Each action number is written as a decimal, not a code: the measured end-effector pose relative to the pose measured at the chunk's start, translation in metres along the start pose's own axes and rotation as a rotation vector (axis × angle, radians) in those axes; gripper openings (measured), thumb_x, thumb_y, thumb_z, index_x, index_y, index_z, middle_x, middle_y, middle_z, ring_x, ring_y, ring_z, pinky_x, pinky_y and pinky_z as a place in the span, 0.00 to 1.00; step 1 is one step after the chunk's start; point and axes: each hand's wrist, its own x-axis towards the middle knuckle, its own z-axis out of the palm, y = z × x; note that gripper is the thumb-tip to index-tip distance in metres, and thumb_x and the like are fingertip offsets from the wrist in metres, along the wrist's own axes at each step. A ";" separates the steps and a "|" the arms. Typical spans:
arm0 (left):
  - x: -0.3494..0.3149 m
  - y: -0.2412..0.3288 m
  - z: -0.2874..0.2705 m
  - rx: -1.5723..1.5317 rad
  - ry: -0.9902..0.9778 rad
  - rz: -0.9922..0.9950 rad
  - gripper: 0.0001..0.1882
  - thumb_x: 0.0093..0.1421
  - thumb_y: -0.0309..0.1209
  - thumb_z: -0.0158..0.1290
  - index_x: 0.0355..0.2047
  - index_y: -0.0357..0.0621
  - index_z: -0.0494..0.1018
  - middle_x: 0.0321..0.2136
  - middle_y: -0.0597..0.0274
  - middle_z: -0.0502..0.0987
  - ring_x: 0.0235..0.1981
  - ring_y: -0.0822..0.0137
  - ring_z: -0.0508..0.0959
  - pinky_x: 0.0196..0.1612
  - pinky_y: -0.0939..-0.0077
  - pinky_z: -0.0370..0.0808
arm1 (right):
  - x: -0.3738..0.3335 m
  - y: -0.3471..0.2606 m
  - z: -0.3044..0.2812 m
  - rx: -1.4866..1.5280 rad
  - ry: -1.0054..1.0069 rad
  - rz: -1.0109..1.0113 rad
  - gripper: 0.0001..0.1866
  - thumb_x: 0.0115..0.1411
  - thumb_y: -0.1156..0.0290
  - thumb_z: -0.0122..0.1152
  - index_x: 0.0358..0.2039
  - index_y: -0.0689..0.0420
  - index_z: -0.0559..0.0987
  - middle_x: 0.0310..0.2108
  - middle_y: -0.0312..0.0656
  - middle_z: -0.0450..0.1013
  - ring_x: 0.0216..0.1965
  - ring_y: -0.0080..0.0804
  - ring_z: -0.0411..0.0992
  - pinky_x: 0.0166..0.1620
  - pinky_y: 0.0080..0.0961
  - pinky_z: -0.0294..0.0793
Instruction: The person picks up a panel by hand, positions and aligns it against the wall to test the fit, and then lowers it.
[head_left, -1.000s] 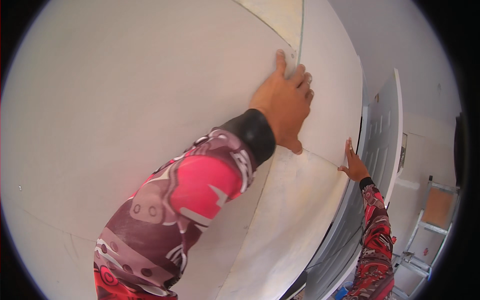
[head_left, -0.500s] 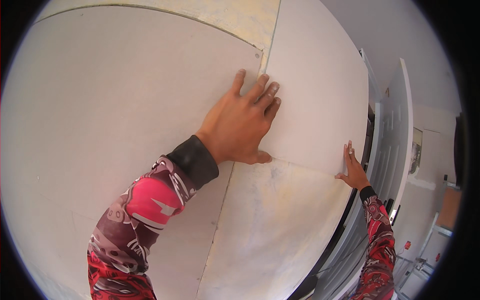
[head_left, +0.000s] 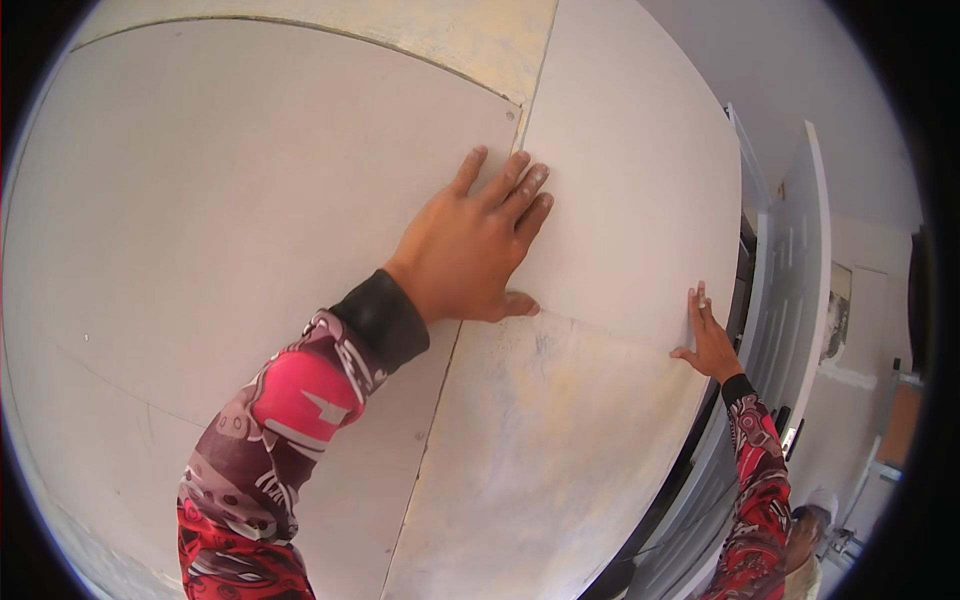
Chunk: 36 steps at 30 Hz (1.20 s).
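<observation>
L grip [head_left: 460,245] spread, panel [head_left: 635,190] L edge; R grip [head_left: 714,347], lower R corner

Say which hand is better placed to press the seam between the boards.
Likely the left: the left hand lies spread across the seam, while the right hand is near the right board's outer edge.

A single fisheye view is taken from head level, faced toward a broad, flat, pale grey board [head_left: 260,180] close ahead; at three o'clock, a pale grey panelled door [head_left: 797,270] is seen obliquely, farther away.
</observation>
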 end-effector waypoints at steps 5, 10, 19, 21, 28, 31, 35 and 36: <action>0.005 -0.008 -0.007 -0.010 -0.033 -0.027 0.52 0.49 0.60 0.68 0.64 0.33 0.71 0.70 0.43 0.65 0.75 0.49 0.59 0.76 0.46 0.53 | 0.007 -0.008 0.001 0.065 0.102 -0.075 0.68 0.53 0.34 0.69 0.79 0.55 0.41 0.78 0.65 0.35 0.72 0.81 0.49 0.68 0.59 0.67; 0.021 -0.008 -0.003 -0.011 -0.084 -0.057 0.53 0.48 0.61 0.68 0.67 0.41 0.69 0.72 0.46 0.63 0.74 0.49 0.59 0.76 0.46 0.53 | -0.007 -0.002 0.019 0.265 0.175 0.071 0.60 0.56 0.40 0.69 0.79 0.50 0.48 0.81 0.52 0.37 0.77 0.73 0.38 0.73 0.65 0.51; 0.011 -0.001 -0.004 0.198 -0.156 -0.122 0.47 0.51 0.58 0.69 0.69 0.58 0.69 0.75 0.50 0.57 0.74 0.43 0.58 0.74 0.41 0.53 | 0.011 -0.009 0.021 0.016 0.367 -0.106 0.45 0.61 0.31 0.53 0.74 0.40 0.66 0.80 0.46 0.47 0.78 0.72 0.36 0.70 0.80 0.42; 0.011 -0.007 -0.001 0.235 -0.181 -0.111 0.42 0.56 0.53 0.67 0.70 0.60 0.69 0.75 0.53 0.58 0.73 0.40 0.59 0.73 0.39 0.57 | 0.013 -0.011 0.019 -0.065 0.425 -0.106 0.45 0.63 0.26 0.44 0.73 0.39 0.67 0.79 0.46 0.49 0.76 0.77 0.39 0.68 0.84 0.43; -0.013 -0.020 0.004 0.235 -0.216 -0.195 0.36 0.63 0.40 0.64 0.70 0.58 0.67 0.74 0.55 0.59 0.72 0.38 0.60 0.70 0.46 0.68 | 0.034 -0.044 -0.004 -0.117 0.534 -0.155 0.44 0.63 0.27 0.47 0.74 0.36 0.65 0.79 0.43 0.50 0.76 0.77 0.42 0.67 0.84 0.43; -0.022 -0.024 -0.002 0.190 -0.219 -0.238 0.34 0.64 0.33 0.62 0.71 0.58 0.66 0.75 0.54 0.57 0.73 0.38 0.59 0.69 0.48 0.69 | 0.036 -0.064 -0.018 -0.103 0.522 -0.134 0.45 0.61 0.28 0.52 0.75 0.35 0.64 0.80 0.41 0.49 0.75 0.78 0.43 0.66 0.87 0.44; -0.028 -0.030 0.001 0.174 -0.162 -0.301 0.33 0.65 0.32 0.61 0.70 0.61 0.67 0.74 0.51 0.58 0.73 0.37 0.58 0.67 0.45 0.71 | 0.042 -0.075 -0.019 -0.074 0.545 -0.128 0.47 0.58 0.30 0.58 0.75 0.35 0.64 0.80 0.41 0.48 0.75 0.79 0.43 0.64 0.89 0.47; -0.029 -0.029 0.004 0.176 -0.139 -0.319 0.32 0.66 0.31 0.61 0.70 0.62 0.67 0.73 0.51 0.58 0.73 0.38 0.58 0.67 0.45 0.71 | 0.041 -0.074 -0.019 -0.063 0.541 -0.131 0.48 0.57 0.30 0.60 0.74 0.35 0.64 0.80 0.41 0.48 0.75 0.79 0.43 0.63 0.90 0.47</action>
